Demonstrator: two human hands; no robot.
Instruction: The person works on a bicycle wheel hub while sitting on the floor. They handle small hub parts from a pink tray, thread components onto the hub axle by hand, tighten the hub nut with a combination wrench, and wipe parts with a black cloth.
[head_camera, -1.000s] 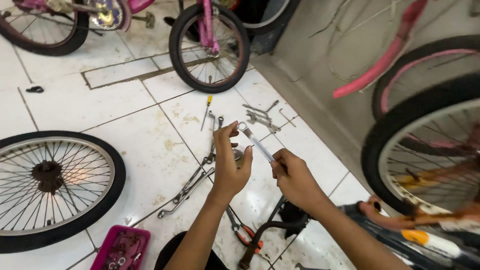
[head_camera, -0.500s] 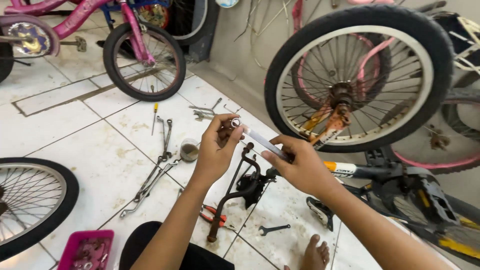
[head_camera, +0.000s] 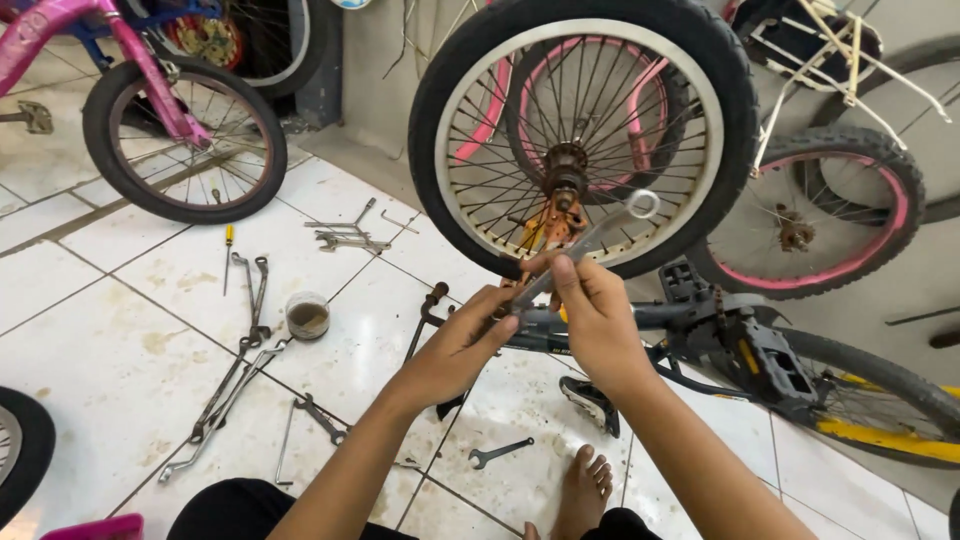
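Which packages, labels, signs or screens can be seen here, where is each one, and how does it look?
No signs or screens.
Tub: small round open container on the floor tiles left of the hands, pale wall, brownish inside.
Box: pink container at the bottom left edge, mostly cut off.
Frame sticker: dark label with yellow on the tube just behind the left hand; too small to make out.

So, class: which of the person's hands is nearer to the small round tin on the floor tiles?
Left. The left hand is just right of the tin; the right hand, gripping the wrench, lies farther right.
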